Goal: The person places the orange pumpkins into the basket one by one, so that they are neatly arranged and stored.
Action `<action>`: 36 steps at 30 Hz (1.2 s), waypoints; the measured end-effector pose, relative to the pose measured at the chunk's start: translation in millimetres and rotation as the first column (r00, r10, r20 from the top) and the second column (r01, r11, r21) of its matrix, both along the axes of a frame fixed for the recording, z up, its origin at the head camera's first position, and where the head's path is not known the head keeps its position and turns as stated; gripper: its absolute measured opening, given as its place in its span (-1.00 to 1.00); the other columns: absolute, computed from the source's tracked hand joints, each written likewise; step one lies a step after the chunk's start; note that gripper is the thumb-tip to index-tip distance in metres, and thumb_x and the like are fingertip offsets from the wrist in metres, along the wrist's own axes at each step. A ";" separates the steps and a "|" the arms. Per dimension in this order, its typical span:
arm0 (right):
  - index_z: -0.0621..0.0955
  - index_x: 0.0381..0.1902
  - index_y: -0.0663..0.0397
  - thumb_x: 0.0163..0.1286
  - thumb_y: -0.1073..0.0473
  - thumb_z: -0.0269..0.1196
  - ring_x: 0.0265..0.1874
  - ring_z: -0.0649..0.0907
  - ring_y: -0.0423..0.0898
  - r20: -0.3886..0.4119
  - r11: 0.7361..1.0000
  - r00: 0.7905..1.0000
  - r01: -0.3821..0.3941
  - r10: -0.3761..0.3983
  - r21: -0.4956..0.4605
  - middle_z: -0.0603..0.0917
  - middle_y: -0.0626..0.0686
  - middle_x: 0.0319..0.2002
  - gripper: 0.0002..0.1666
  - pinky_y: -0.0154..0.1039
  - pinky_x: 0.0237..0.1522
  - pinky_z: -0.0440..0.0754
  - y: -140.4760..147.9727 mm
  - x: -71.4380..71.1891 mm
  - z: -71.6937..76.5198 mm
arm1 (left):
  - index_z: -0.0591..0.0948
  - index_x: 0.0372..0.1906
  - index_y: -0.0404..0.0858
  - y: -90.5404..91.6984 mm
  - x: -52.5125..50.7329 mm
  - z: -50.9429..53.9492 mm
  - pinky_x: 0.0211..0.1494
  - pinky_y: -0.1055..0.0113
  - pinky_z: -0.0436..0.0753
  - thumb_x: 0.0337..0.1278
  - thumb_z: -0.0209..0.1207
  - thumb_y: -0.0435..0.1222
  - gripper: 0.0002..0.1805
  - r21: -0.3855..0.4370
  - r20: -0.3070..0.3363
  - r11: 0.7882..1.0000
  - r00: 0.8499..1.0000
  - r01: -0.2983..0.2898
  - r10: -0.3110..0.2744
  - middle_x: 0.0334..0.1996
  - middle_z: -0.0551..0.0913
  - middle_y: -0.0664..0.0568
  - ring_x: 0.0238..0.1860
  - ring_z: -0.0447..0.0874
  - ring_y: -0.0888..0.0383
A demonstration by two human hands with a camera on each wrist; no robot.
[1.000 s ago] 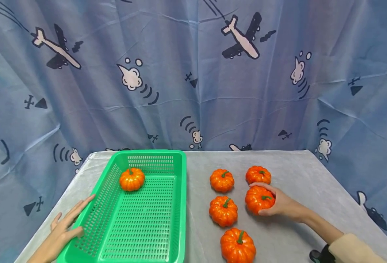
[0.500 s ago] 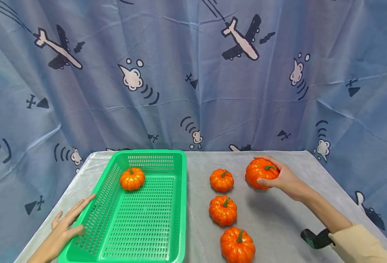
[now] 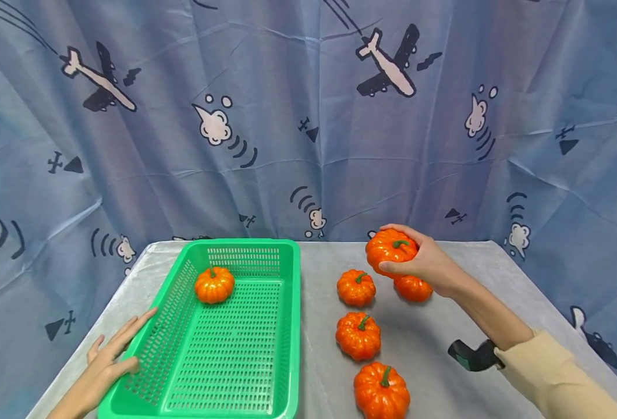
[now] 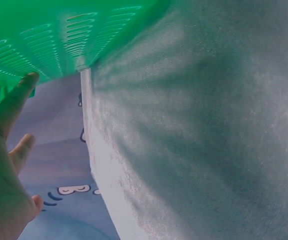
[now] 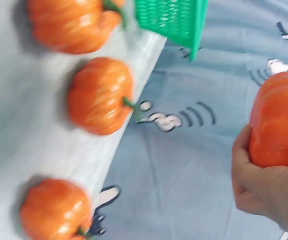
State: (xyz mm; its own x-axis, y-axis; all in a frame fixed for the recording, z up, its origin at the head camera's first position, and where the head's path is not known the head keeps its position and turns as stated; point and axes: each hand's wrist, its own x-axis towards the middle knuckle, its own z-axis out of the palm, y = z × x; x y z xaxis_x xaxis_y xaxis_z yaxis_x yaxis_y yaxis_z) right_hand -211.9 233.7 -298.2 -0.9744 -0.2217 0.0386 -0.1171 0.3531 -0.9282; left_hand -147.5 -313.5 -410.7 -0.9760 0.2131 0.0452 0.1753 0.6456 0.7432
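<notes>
My right hand point(image 3: 426, 262) grips an orange pumpkin point(image 3: 389, 250) with a green stem, lifted above the table's back edge. In the right wrist view the fingers of that hand point(image 5: 269, 187) curl round the pumpkin point(image 5: 279, 122). Lower left of the head view, my left hand point(image 3: 101, 366) rests on the left rim of the green basket point(image 3: 294, 326), fingers fairly straight and spread. The left wrist view has this hand point(image 4: 6, 165) against the basket's side point(image 4: 48, 45). Inside the basket, near its back left corner, lies one pumpkin point(image 3: 214, 285).
Right of the basket, three pumpkins point(image 3: 357, 288) point(image 3: 358, 336) point(image 3: 381, 391) stand in a column on the grey table point(image 3: 444, 372). Another pumpkin point(image 3: 413, 288) sits behind and below the held one. A patterned blue curtain point(image 3: 266, 116) hangs behind the table.
My right hand has lifted the pumpkin off the table and carried it back, then left and higher. The pumpkin behind it shows again. My left hand has stayed on the basket rim.
</notes>
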 end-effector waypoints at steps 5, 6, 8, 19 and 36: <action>0.32 0.33 0.07 0.15 0.22 0.37 -0.11 0.54 0.09 0.040 0.998 0.998 -0.040 0.042 -0.044 0.49 0.25 0.02 -0.20 -0.17 -0.15 0.63 -17.7 -6.8 11.5 | 0.07 0.53 0.01 0.2 0.9 -0.5 0.06 -0.50 -0.52 -0.04 -0.01 -0.34 -0.11 0.007 -0.008 1.000 1.000 -0.002 0.002 0.44 0.02 -0.38 0.40 -0.18 -0.45; 0.31 0.34 0.09 0.15 0.22 0.37 -0.10 0.53 0.09 0.046 0.998 0.998 -0.045 0.048 -0.050 0.48 0.25 0.03 -0.20 -0.18 -0.14 0.62 -21.2 -8.3 13.3 | 0.08 0.52 0.02 0.4 1.1 -0.5 0.07 -0.50 -0.51 -0.05 -0.01 -0.35 -0.11 0.006 -0.014 1.000 1.000 -0.003 0.003 0.44 0.03 -0.37 0.40 -0.18 -0.45; 0.31 0.35 0.10 0.15 0.22 0.36 -0.10 0.52 0.09 0.052 0.997 0.997 -0.058 0.061 -0.058 0.47 0.25 0.03 -0.19 -0.18 -0.14 0.61 -29.5 -12.1 15.4 | 0.08 0.52 0.03 0.6 2.1 -0.7 0.07 -0.49 -0.51 -0.04 -0.01 -0.34 -0.11 0.011 -0.015 1.000 1.000 -0.008 0.008 0.44 0.04 -0.36 0.40 -0.17 -0.45; 0.35 0.32 0.12 0.14 0.31 0.33 -0.10 0.52 0.06 0.032 0.962 0.981 -0.180 0.190 -0.203 0.48 0.17 0.05 -0.23 -0.20 -0.15 0.62 -81.0 -33.4 18.9 | 0.13 0.51 0.06 2.2 3.8 0.3 0.11 -0.47 -0.48 -0.04 0.01 -0.35 -0.12 0.023 -0.064 1.000 0.998 -0.017 0.018 0.43 0.11 -0.32 0.43 -0.14 -0.34; 0.36 0.30 0.18 0.13 0.39 0.27 -0.10 0.51 0.04 0.023 0.893 0.946 -0.297 0.324 -0.339 0.47 0.19 0.04 -0.27 -0.24 -0.18 0.62 -153.8 -49.7 20.5 | 0.15 0.50 0.00 3.0 3.1 2.2 0.11 -0.47 -0.49 -0.04 0.01 -0.35 -0.14 0.036 -0.086 0.999 0.996 -0.003 0.006 0.42 0.11 -0.34 0.39 -0.10 -0.43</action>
